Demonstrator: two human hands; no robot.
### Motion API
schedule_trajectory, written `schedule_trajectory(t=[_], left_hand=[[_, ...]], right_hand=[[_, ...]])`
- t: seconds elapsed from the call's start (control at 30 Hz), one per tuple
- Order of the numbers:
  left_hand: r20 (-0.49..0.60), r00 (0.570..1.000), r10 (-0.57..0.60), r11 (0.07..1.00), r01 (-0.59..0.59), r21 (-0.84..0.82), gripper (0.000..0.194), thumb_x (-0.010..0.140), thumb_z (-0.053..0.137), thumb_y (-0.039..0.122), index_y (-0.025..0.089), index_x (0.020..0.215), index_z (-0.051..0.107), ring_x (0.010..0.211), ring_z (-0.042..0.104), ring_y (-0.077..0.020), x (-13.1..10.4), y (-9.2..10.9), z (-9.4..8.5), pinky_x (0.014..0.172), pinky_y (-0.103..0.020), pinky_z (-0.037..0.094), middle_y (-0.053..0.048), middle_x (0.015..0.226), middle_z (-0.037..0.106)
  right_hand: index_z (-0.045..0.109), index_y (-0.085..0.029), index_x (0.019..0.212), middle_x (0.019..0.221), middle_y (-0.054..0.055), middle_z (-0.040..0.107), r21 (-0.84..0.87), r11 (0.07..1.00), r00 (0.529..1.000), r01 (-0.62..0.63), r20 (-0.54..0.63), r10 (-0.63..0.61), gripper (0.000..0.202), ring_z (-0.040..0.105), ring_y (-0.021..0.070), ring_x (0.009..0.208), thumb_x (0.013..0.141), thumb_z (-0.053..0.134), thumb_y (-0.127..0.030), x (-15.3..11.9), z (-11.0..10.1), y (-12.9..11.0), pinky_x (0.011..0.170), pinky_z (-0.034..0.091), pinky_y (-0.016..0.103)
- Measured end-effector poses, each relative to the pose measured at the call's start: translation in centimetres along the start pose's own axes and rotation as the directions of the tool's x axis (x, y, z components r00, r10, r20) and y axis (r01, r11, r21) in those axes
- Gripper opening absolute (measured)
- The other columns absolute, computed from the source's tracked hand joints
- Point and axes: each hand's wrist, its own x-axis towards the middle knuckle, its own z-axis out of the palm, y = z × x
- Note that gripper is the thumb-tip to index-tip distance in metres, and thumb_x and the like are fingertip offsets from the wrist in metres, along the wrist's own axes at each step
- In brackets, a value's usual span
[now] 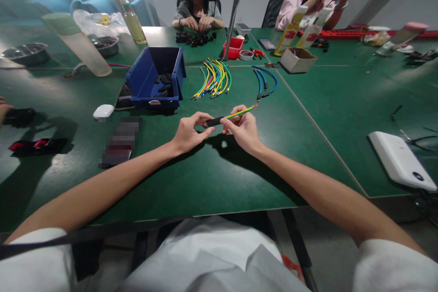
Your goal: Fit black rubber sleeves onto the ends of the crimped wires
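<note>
Between both hands, just above the green table (pixel 191 182), is a short yellow-green wire (pixel 239 113) with a ring terminal at its right end. A black sleeve (pixel 215 122) covers the wire's left part. My left hand (pixel 189 131) pinches the sleeve's left end between thumb and fingers. My right hand (pixel 244 130) is closed on the wire where it leaves the sleeve. Beyond the hands lies a bundle of yellow-green wires (pixel 215 77), with several blue wires (pixel 265 83) to its right. A blue bin (pixel 155 77) holding black sleeve pieces stands at the left.
A phone (pixel 121 142) and a white case (pixel 103 112) lie left of my hands. A white power bank (pixel 402 159) is at the right. Farther back are a small carton (pixel 297 60), a red box (pixel 234 48) and bottles (pixel 290 32). Two people sit across the table.
</note>
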Motion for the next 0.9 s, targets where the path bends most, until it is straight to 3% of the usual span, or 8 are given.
schedule_trajectory(t=[0.23,0.53,0.9], left_hand=[[0.063,0.990,-0.127,0.974,0.137,-0.179,0.029,0.084,0.065,0.032,0.014,0.107,0.065,0.083,0.072,-0.0209,0.41,0.35,-0.28,0.082,-0.034,0.056,-0.009,0.096,0.074],[0.160,0.930,-0.331,0.822,0.368,-0.434,0.035,0.079,0.072,0.039,0.012,0.100,0.065,0.076,0.072,-0.0209,0.55,0.60,0.24,0.070,-0.030,0.053,-0.008,0.083,0.074],[0.226,0.913,-0.339,0.785,0.407,-0.467,0.040,0.077,0.075,0.044,0.013,0.099,0.064,0.078,0.072,-0.0186,0.80,-0.01,0.26,0.069,-0.028,0.051,-0.009,0.090,0.075]], right_hand=[[0.039,-0.025,0.092,0.063,-0.008,0.061,-0.030,0.999,0.999,0.014,-0.030,-0.015,0.048,0.060,0.0101,0.049,0.074,0.078,-0.047,0.38,-0.48,0.45,0.047,0.046,0.022],[0.044,-0.024,0.102,0.066,-0.008,0.061,-0.033,0.999,0.998,0.008,-0.058,-0.010,0.048,0.061,0.0103,0.052,0.074,0.077,-0.043,0.58,-0.74,0.81,0.049,0.048,0.022],[0.044,-0.025,0.100,0.061,-0.009,0.057,-0.011,1.000,0.996,0.007,-0.084,-0.008,0.046,0.055,0.0098,0.048,0.072,0.077,-0.040,0.86,-0.71,0.67,0.049,0.046,0.024]])
